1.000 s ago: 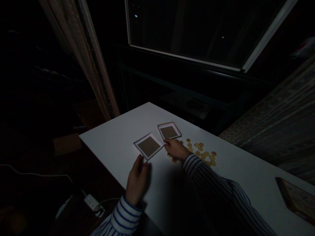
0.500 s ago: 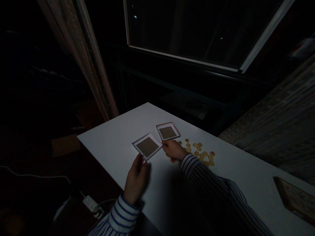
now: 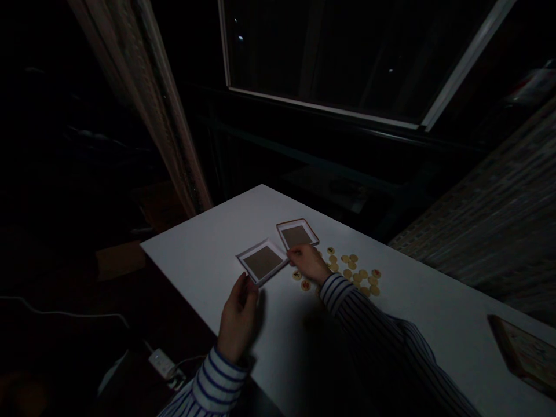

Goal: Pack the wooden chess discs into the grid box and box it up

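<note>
A shallow box half (image 3: 263, 262) with white walls and a grey-brown bottom is held open side up over the white table (image 3: 195, 243). My left hand (image 3: 237, 318) pinches its near corner between thumb and fingers. At its right corner, the closed fingers of my right hand (image 3: 307, 262) grip the edge. Just behind lies a second shallow box half (image 3: 297, 234) with an orange-brown rim, also open side up. Several round Chinese chess pieces (image 3: 363, 274) are scattered to the right, some showing red or black characters. My right hand and forearm hide part of them.
At the table's right side lies a flat, brown-edged box (image 3: 527, 353) with a patterned top. Below the left edge, a white power strip (image 3: 161, 364) with cables sits in the dark. A curtain (image 3: 174, 127) and a dark window (image 3: 321, 58) are beyond the table.
The held box half has shifted very slightly, with both hands still on it. Pieces beside my right hand show more fully now. The whole view has moved a little.
</note>
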A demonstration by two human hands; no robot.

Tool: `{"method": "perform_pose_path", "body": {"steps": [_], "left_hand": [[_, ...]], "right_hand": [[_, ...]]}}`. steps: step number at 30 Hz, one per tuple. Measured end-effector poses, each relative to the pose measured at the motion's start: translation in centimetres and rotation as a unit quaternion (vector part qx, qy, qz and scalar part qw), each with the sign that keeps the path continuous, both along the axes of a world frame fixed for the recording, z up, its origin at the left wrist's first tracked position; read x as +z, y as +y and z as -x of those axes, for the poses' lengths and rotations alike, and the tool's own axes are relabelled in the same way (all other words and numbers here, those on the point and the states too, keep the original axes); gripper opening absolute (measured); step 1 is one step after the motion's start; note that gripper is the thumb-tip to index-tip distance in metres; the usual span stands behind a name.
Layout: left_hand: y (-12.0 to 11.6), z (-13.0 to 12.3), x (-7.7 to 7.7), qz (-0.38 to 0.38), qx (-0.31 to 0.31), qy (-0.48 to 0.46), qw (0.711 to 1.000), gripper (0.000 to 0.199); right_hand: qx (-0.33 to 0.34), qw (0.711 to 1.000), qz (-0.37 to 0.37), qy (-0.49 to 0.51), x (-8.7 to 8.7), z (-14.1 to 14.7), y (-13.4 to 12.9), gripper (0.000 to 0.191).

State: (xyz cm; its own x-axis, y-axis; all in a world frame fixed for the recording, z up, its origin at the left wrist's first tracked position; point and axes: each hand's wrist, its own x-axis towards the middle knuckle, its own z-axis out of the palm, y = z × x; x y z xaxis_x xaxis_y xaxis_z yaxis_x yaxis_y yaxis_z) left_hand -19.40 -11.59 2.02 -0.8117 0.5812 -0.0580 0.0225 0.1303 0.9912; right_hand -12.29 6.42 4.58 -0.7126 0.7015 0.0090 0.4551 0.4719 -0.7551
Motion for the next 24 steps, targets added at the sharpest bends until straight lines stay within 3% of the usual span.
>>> {"method": "perform_pose_path", "body": {"steps": [12, 18, 24], "left_hand": [[0.0, 0.2, -0.6, -0.033, 0.037, -0.041, 0.998, 0.06], [-0.3, 0.7, -0.1, -0.044, 0.061, -0.025, 0.997, 0.056], [-0.2, 0.6, 0.1, -0.052, 0.047, -0.008, 0.998, 0.051]], "right_hand": [[-0.027, 0.986, 0.132, 0.096, 0.2, 0.3, 0.0, 0.014], [-0.004, 0.988, 0.106, 0.112, 0.7, 0.2, -0.8, 0.016], [0.018, 0.988, 0.091, 0.121, 1.5, -0.9, -1.2, 0.018]]}}
